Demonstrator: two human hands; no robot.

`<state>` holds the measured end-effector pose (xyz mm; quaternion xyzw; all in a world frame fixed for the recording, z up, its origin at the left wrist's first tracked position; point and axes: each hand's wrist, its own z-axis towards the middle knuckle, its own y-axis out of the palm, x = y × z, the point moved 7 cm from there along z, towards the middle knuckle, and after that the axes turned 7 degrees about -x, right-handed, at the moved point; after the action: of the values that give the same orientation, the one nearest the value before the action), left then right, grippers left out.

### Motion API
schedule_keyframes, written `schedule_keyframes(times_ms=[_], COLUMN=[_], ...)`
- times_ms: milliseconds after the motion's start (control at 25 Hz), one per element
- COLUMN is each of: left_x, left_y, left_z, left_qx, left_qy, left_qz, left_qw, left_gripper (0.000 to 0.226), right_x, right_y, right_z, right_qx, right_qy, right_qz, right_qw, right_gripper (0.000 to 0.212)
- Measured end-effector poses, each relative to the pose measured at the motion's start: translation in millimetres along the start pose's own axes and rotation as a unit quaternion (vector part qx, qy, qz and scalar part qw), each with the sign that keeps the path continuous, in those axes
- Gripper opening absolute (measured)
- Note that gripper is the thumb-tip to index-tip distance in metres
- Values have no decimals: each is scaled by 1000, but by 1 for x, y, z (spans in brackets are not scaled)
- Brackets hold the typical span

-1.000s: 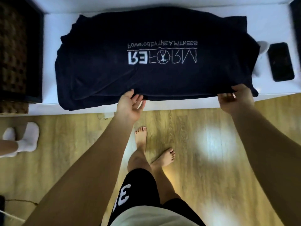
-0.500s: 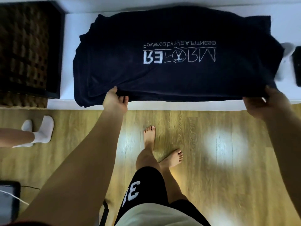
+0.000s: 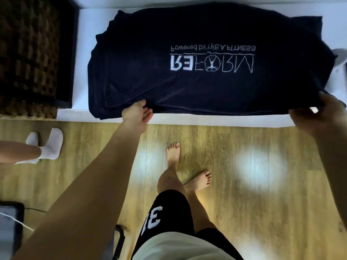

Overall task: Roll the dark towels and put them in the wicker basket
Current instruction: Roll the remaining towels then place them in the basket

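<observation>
Our left hand (image 3: 138,112) and, seemingly, right hand (image 3: 320,114) pinch the dark towel (image 3: 187,85), near edge; its length runs between them.

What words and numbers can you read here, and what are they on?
"REFORM": big white letters, upside down to the camera, on the dark towel.
"Powered by THEA FITNESS": smaller line on the same towel, slightly blurred.
"31": white, on the black shorts.

A bare strip of white bench (image 3: 82,72) lies open between the dark navy printed towel (image 3: 150,81) and the brown wicker basket (image 3: 28,53); a white rounded object (image 3: 340,60) sits just beside the towel's right end.
</observation>
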<state>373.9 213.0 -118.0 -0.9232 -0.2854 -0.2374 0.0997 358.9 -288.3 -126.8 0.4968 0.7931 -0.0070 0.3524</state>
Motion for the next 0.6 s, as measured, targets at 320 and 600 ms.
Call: schedule_keyframes(times_ms=[320,600], left_x=[44,72], left_y=[10,-29], left_z=[7,22], left_qx=[-49,-77], left_qy=[16,105], left_qz=[-200,-250], left_qw=[979,960], left_gripper=[10,18], right_x=[-12,-4], right_y=[-10,-14], right_z=[7,-7], right_qx=[34,14], right_qy=[-8,-19], right_qz=[61,24], right_qw=[997,999], right_gripper=[35,21])
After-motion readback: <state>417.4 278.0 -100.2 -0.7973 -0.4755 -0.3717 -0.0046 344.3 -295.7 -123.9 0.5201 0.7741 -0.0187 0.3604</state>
